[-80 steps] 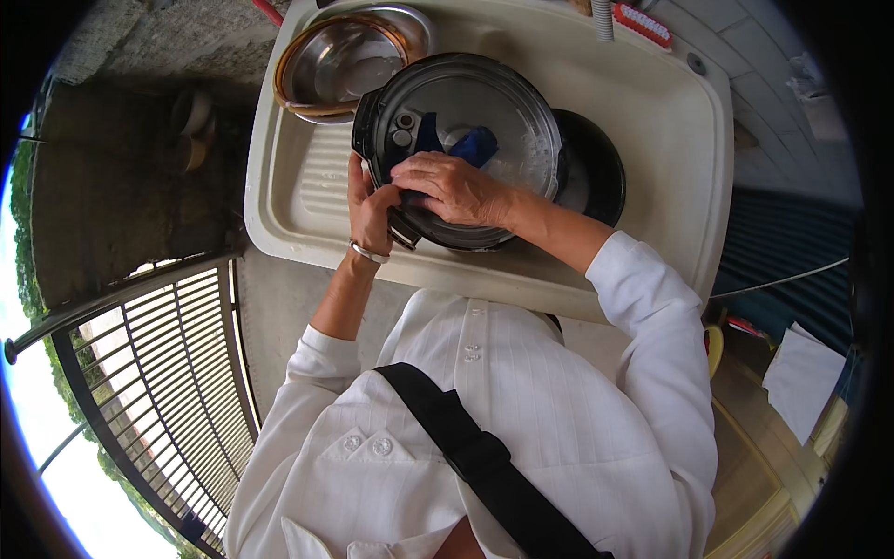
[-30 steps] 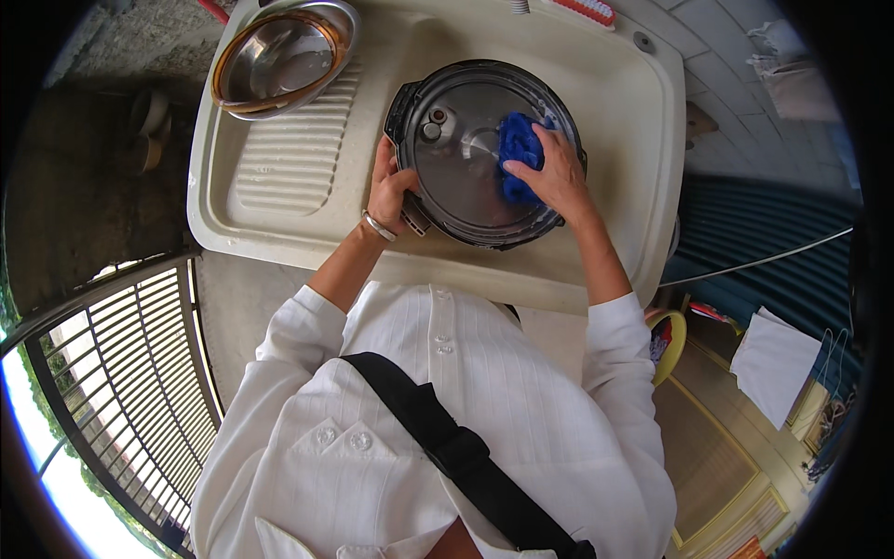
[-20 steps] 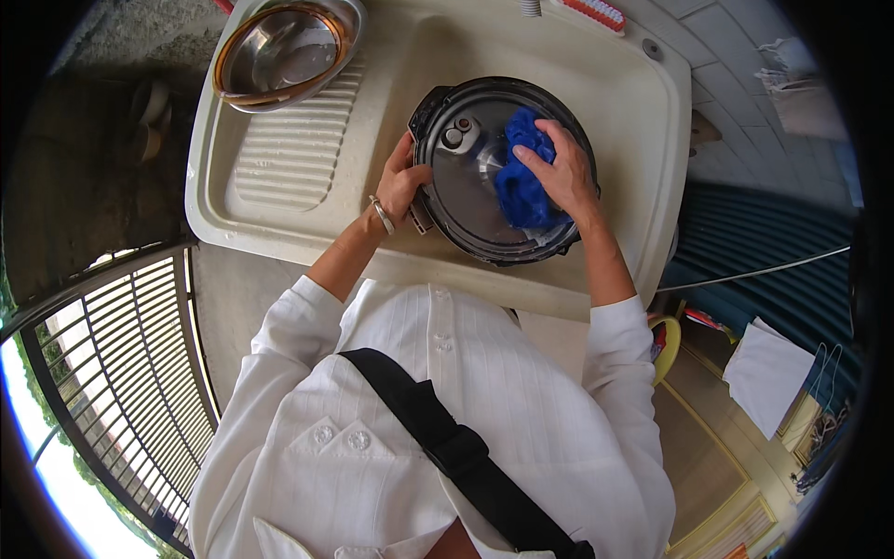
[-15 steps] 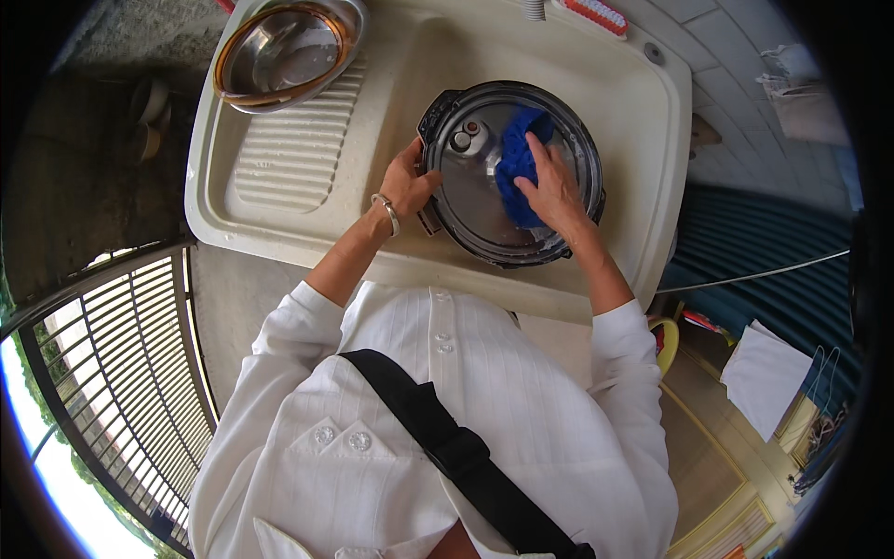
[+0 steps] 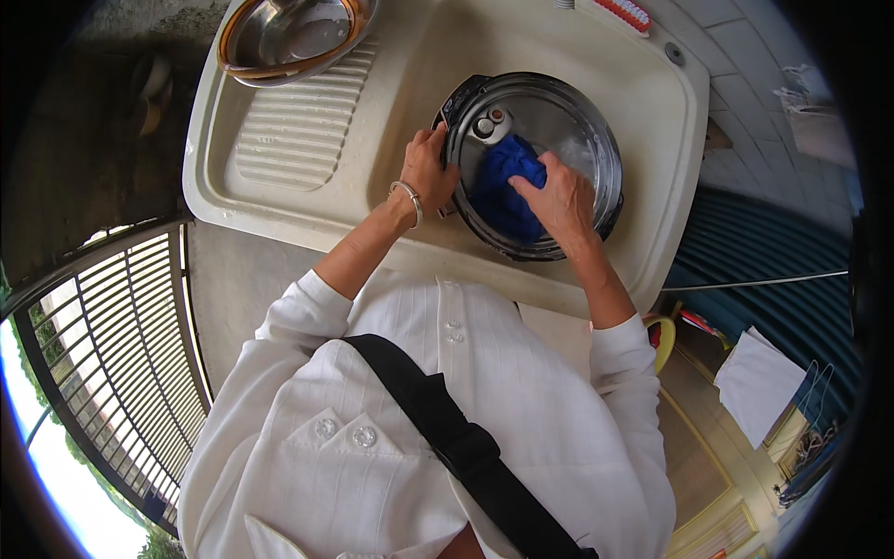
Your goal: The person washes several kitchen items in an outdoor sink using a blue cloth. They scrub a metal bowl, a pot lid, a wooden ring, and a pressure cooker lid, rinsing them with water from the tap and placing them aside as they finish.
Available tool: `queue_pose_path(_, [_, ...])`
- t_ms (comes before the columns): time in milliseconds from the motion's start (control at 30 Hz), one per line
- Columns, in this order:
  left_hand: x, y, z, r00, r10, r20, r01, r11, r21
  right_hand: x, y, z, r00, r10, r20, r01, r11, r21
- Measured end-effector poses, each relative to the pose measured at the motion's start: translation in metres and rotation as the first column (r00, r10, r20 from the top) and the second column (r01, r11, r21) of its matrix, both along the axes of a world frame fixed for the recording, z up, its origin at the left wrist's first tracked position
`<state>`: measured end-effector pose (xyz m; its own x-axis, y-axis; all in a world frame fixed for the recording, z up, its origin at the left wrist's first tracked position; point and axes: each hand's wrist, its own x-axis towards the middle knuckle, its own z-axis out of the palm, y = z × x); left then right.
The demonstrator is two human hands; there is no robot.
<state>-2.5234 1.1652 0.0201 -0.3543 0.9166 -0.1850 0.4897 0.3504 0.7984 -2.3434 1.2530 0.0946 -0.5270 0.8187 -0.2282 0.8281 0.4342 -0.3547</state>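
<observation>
A round metal pressure cooker lid with a dark rim lies inner side up in the cream sink. Its small valve fitting shows at the upper left of the disc. My left hand grips the lid's left edge beside the black handle, fingers curled over the rim and partly hidden. In my right hand is a crumpled blue cloth, pinched and pressed on the lid's inner face, left of its middle. Wet streaks shine on the metal.
Stacked metal bowls, the upper one with a brown rim, sit on the ribbed drainboard to the left. A red-and-white brush lies on the sink's far edge. A barred railing stands at lower left; a white cloth hangs at right.
My right hand has drawn the blue cloth left and toward me across the lid, bunching it up. The lid sits slightly farther right in view, with my left hand still on its edge.
</observation>
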Motion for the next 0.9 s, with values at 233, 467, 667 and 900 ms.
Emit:
queue_pose_path(233, [-0.009, -0.017, 0.005, 0.967, 0.046, 0.252, -0.066, 0.995, 0.069, 0.015, 0.001, -0.017, 0.774, -0.307, -0.554, 0.027, 0.89, -0.455])
queue_pose_path(467, [-0.002, -0.059, 0.013, 0.731, 0.162, 0.663, -0.136, 0.986, -0.092, 0.007, -0.003, -0.014, 0.59, -0.457, -0.665, 0.249, 0.887, -0.389])
queue_pose_path(667, [0.009, -0.047, 0.016, 0.695, 0.219, 0.685, -0.124, 0.975, -0.186, -0.007, -0.01, -0.025, 0.813, -0.425, -0.397, 0.046, 0.728, -0.684])
queue_pose_path(900, [0.02, -0.033, 0.009, 0.623, 0.306, 0.72, -0.188, 0.952, -0.242, -0.012, -0.005, -0.029, 0.859, -0.155, -0.487, -0.18, 0.8, -0.572])
